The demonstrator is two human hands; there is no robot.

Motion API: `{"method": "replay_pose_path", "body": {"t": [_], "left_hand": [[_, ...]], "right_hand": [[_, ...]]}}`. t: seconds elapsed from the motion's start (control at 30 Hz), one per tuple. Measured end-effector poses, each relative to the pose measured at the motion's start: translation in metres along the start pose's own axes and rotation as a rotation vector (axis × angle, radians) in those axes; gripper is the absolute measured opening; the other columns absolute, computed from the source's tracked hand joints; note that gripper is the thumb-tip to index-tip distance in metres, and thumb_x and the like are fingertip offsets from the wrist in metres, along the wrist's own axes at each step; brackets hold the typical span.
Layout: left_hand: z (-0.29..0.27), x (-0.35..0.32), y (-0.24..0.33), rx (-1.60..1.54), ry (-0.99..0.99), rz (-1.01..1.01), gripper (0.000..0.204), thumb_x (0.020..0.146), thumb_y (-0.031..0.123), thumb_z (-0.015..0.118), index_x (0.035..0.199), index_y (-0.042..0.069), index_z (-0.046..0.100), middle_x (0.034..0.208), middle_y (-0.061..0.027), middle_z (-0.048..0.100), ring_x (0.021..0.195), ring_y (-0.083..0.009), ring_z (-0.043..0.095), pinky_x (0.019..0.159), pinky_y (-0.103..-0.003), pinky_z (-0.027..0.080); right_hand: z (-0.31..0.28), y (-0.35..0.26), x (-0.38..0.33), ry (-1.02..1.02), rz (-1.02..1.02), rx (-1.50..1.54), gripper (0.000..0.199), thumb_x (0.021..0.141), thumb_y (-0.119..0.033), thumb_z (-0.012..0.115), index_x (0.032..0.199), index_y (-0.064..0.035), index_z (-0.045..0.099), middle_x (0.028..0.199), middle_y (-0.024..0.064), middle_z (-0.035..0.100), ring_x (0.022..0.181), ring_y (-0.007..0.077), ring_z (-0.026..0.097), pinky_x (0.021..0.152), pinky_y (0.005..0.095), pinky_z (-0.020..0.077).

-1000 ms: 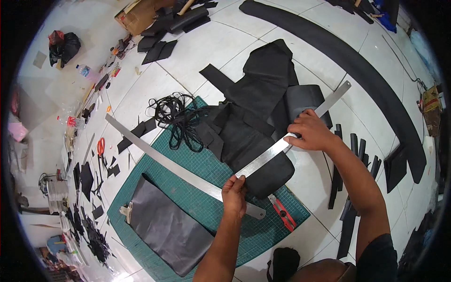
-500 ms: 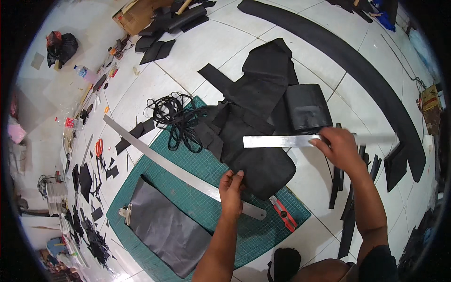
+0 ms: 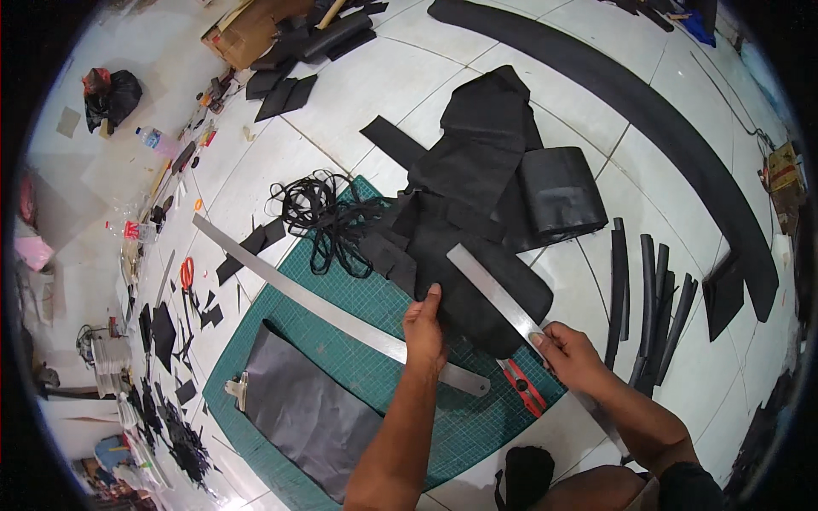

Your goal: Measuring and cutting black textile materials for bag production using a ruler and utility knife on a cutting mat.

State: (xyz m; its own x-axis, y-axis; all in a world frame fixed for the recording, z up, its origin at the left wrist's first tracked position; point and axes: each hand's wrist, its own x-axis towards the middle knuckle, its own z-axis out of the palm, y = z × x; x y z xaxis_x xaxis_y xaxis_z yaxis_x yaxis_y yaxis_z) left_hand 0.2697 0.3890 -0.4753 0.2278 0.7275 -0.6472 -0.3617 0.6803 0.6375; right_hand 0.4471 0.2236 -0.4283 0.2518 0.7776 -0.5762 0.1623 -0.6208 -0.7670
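Observation:
My right hand is closed on a metal ruler, which slants over a flat black sheet piece with rounded corners. The ruler's other end runs back beneath my right forearm. My left hand grips the near left edge of that black piece, thumb on top. Under my left wrist lies a longer metal ruler on the green cutting mat. A red utility knife rests on the mat between my hands. Left of my left forearm lies a dark grey sheet with a metal clip.
A tangle of black cord lies at the mat's far corner. Behind the black piece stands a black roll. Black strips lie on the right, with a long curved black piece beyond. Orange-handled scissors lie among scraps on the left.
My right hand has come down and nearer, turning the ruler from level to a slant. My left hand keeps its grip, and the black piece has shifted slightly right.

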Motion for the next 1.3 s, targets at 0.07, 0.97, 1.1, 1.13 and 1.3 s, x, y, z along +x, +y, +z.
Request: {"method": "replay_pose_path", "body": {"t": [0.07, 0.97, 1.1, 1.13, 1.3], "left_hand": [[-0.004, -0.002, -0.006, -0.015, -0.03, 0.023, 0.019, 0.091, 0.021, 0.066, 0.077, 0.007, 0.064, 0.084, -0.0058, 0.069, 0.078, -0.0152, 0.063, 0.078, -0.03, 0.05], [0.043, -0.006, -0.015, 0.006, 0.187, 0.052, 0.039, 0.082, 0.004, 0.068, 0.118, 0.0, 0.055, 0.115, -0.0133, 0.061, 0.1, -0.0294, 0.062, 0.088, -0.041, 0.052], [0.044, -0.007, -0.013, 0.043, 0.193, 0.055, 0.035, 0.082, 0.004, 0.067, 0.115, 0.002, 0.056, 0.113, -0.0124, 0.061, 0.101, -0.0296, 0.062, 0.089, -0.044, 0.052], [0.041, -0.005, -0.014, 0.037, 0.191, 0.054, 0.035, 0.082, 0.005, 0.068, 0.114, 0.001, 0.055, 0.113, -0.0132, 0.061, 0.101, -0.0297, 0.062, 0.089, -0.045, 0.052], [0.047, -0.008, -0.015, 0.062, 0.179, 0.137, 0.036, 0.082, 0.006, 0.067, 0.113, -0.003, 0.052, 0.112, -0.0171, 0.06, 0.1, -0.0306, 0.062, 0.091, -0.047, 0.051]], "right_hand": [[-0.003, 0.002, 0.001, -0.025, -0.011, -0.093, 0.034, 0.098, -0.033, 0.053, 0.09, -0.0006, 0.059, 0.065, 0.0068, 0.058, 0.054, 0.0146, 0.053, 0.052, 0.0308, 0.0418], [-0.021, 0.029, 0.036, -0.004, 0.084, 0.225, 0.042, 0.096, -0.043, 0.053, 0.092, -0.0023, 0.06, 0.073, 0.0028, 0.058, 0.07, 0.0135, 0.053, 0.066, 0.0287, 0.0434], [-0.018, 0.019, 0.045, -0.063, 0.002, 0.417, 0.036, 0.095, -0.035, 0.06, 0.096, 0.0011, 0.062, 0.079, 0.0018, 0.062, 0.071, 0.0111, 0.054, 0.066, 0.0257, 0.0435], [-0.02, 0.014, 0.045, -0.085, 0.04, 0.444, 0.033, 0.094, -0.032, 0.062, 0.097, 0.0002, 0.062, 0.081, 0.0016, 0.063, 0.071, 0.0106, 0.055, 0.066, 0.0254, 0.0441], [-0.02, 0.021, 0.047, -0.141, 0.114, 0.582, 0.022, 0.092, -0.029, 0.066, 0.092, -0.0074, 0.064, 0.077, -0.0048, 0.059, 0.067, 0.0057, 0.05, 0.061, 0.0218, 0.0397]]}}
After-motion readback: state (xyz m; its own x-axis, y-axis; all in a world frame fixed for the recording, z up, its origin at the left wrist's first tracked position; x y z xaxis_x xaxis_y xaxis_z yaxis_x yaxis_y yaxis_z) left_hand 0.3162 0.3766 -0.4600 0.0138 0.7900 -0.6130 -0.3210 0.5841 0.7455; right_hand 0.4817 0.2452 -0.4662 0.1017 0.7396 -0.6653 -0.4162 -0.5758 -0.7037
